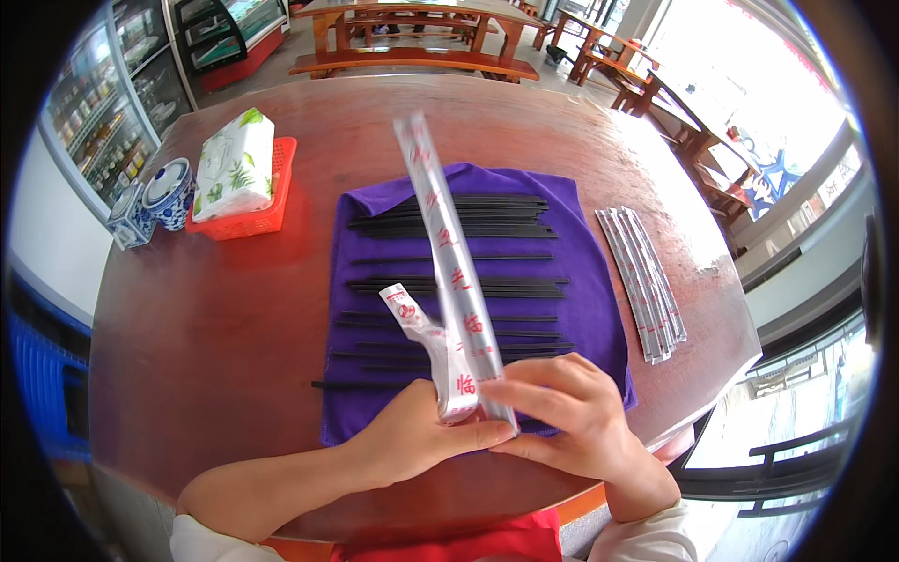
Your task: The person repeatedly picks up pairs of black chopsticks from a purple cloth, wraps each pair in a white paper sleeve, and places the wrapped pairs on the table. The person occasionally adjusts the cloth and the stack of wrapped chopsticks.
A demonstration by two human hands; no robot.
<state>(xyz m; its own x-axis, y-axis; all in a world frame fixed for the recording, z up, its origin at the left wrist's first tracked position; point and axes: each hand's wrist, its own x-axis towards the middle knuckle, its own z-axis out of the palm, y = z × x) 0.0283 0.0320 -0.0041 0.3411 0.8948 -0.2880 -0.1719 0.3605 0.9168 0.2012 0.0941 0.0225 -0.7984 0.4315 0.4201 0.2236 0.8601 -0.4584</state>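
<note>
Over the near part of a purple cloth (590, 309), my left hand (428, 428) holds a bent white paper sleeve (449, 365) with red print. My right hand (576, 414) grips the lower end of a long silvery chopstick sleeve (449, 260) with red writing, which points up and away, slightly blurred. Both hands meet at that lower end; whether chopsticks are inside the sleeve cannot be told. Black chopsticks (506, 228) lie crosswise on the cloth, some bunched and some apart. One black chopstick (351, 385) sticks out past the cloth's left edge.
Several filled-looking silvery sleeves (642, 288) lie side by side at the right of the wooden table (211, 365). At the left stand a red plastic basket (284, 186) with a tissue pack (235, 165) and two blue-and-white lidded ceramic jars (170, 193). Benches stand beyond the table.
</note>
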